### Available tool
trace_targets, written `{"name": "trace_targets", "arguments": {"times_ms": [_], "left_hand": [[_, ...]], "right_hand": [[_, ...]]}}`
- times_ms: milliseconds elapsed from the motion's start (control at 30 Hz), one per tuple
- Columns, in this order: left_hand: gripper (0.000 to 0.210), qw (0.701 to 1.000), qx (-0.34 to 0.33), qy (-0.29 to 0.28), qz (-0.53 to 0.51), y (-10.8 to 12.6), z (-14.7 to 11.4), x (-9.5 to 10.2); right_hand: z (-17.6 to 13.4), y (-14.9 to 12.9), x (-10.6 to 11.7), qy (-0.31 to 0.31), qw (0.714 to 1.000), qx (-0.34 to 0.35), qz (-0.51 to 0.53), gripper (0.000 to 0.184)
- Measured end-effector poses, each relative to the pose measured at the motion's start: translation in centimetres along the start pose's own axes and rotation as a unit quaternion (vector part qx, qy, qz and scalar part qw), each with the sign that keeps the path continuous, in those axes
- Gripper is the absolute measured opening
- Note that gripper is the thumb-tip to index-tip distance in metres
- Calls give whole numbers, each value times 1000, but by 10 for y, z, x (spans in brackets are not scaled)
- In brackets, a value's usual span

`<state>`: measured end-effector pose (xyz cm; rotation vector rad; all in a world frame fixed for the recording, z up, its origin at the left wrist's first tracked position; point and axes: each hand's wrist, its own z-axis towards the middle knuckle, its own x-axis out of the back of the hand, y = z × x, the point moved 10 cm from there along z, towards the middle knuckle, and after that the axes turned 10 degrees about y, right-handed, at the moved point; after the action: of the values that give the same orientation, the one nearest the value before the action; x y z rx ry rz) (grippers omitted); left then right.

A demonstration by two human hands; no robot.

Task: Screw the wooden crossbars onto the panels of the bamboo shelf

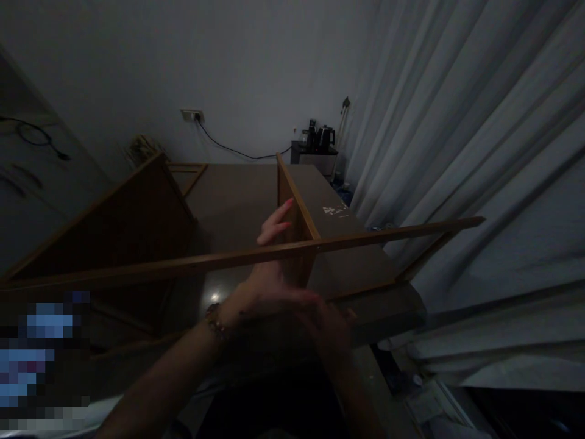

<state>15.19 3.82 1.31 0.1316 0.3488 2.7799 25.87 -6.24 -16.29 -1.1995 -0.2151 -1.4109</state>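
A wooden frame stands on the table (237,186), with a long thin rail (146,268) crossing in front of me. An upright divider board (292,195) meets the rail near its middle. My left hand (267,277), with a bracelet at the wrist, reaches behind the rail beside the divider. Its fingers are apart and point upward, and its thumb stretches toward my right hand. My right hand (331,329) is below the rail, close to the left thumb. It is dark and blurred, so whether it holds anything is unclear.
A dark wooden side panel (114,225) leans at the left. Small pale scraps (333,211) lie on the table to the right. A black coffee maker (324,138) stands on a cabinet at the back. A socket (192,115) has a cable plugged in. White curtains (439,122) hang along the right.
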Motion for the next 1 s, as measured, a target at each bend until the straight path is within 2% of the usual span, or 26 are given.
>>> {"name": "trace_targets", "arguments": {"times_ms": [100,233,400,633,867,1000], "left_hand": [[90,999,-25,-12,-22,4,20,-16],[63,998,-37,-57,-19,5,32,-35],[40,998,-19,-63,9,10,40,-38],[32,997,-7,-76,6,11,40,-41],[24,995,3,-97,-7,11,38,-43],[25,996,-17,-80,-17,14,40,-42]], "right_hand": [[1,0,2,5,1000,1,-11,34],[1,2,0,-8,1000,-9,-15,33],[1,4,-2,-25,999,-15,-15,31],[3,3,-4,-51,999,-10,-4,25],[2,2,2,-34,999,7,-13,26],[2,1,3,-31,999,9,-19,27]]}}
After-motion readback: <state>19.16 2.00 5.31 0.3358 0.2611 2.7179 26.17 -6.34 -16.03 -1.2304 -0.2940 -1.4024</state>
